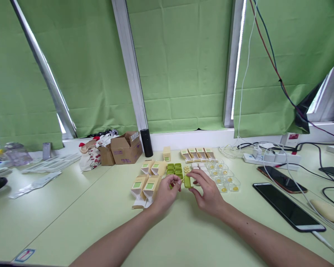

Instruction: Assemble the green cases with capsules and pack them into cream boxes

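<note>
Fingers of my right hand [208, 193] pinch the small green case [187, 181] by its edges over the counter [195, 237], likely to leave its face clear; left hand [164, 192] curls beside it, grip unclear.

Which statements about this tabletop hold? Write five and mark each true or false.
1. The right hand holds a small green case. True.
2. The cardboard box sits left of the black cylinder. True.
3. The black cylinder lies on its side. False: it stands upright.
4. The clear containers lie right of the held green case. True.
5. The cardboard box is closer to the person than the right hand. False: it is farther away.
</note>
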`<state>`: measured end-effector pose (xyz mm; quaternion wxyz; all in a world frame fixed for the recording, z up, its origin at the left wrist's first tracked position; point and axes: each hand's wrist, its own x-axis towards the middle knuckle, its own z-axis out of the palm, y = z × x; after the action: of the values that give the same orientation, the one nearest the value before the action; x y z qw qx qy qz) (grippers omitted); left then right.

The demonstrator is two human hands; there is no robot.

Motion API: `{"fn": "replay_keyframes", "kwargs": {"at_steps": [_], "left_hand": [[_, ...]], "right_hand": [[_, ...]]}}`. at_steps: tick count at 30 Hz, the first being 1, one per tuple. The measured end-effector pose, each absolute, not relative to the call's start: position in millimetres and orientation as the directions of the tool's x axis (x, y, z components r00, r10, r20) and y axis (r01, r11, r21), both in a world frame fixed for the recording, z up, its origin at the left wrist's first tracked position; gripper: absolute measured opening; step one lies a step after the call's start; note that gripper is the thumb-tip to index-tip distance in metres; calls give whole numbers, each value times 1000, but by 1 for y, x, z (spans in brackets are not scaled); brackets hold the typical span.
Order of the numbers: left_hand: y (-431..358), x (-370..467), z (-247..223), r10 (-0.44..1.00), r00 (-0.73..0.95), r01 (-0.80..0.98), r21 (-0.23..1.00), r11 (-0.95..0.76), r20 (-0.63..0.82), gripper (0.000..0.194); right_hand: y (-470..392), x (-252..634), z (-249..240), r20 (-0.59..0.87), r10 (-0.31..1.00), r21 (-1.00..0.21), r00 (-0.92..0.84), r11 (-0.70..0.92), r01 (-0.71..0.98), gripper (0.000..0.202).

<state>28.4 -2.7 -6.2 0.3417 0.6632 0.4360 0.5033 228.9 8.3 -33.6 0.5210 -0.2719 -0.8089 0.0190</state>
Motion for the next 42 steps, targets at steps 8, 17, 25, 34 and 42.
{"fn": "replay_keyframes", "kwargs": {"at_steps": [8,17,25,34,42], "left_hand": [[-5,27,-3,930,110,224,903,-368,352,32],[5,21,-12,925,15,269,890,-369,379,21],[-11,21,-8,749,129,450,635,-628,650,26],[-12,23,-7,667,253,464,516,-719,701,35],[-13,20,-6,682,237,433,553,-711,692,36]], "right_hand": [[7,229,-33,842,458,-308,-286,843,441,49],[7,230,-31,821,473,-302,-318,834,461,54],[8,230,-31,818,434,-223,-378,845,487,57],[12,231,-34,857,348,-147,-381,873,466,57],[12,232,-31,872,316,-134,-374,889,438,41]]}}
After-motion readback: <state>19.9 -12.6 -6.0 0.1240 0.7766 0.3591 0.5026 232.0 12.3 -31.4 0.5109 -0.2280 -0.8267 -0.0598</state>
